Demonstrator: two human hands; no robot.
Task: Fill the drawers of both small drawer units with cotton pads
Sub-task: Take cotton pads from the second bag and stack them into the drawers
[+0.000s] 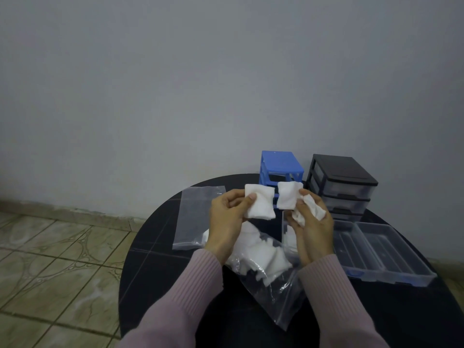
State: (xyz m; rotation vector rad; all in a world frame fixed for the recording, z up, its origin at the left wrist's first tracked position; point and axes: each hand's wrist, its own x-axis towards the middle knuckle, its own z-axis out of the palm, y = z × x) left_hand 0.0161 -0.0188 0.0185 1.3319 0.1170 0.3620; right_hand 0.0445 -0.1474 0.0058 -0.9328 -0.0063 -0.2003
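You held the cotton pads up above the round black table (pixel 155 249), one stack in each hand, in front of the two drawer units. Your left hand (pixel 227 217) pinched a white square stack of pads (pixel 259 205) with the thumb laid across its front face and the fingers curled behind it. Your right hand (pixel 312 222) gripped a second stack (pixel 288 197) between thumb and fingertips — and a crumpled pad (pixel 312 210) lay pressed into that same palm. The two stacks stood just apart, edges nearly meeting.

Under your wrists lay an open clear bag (pixel 273 292) with more loose pads (pixel 263 254) spilling inside it. A second, flat clear bag (pixel 193 217) rested on the table to the left.

Behind your hands stood the blue drawer unit (pixel 281 164), and just beside it on the right the black drawer unit (pixel 344 182) with its translucent drawers pushed in. Two clear drawers (pixel 381 252) sat side by side on the table at your right — taken out, lying open-side up. Pink ribbed sleeves (pixel 190 292) covered both forearms.
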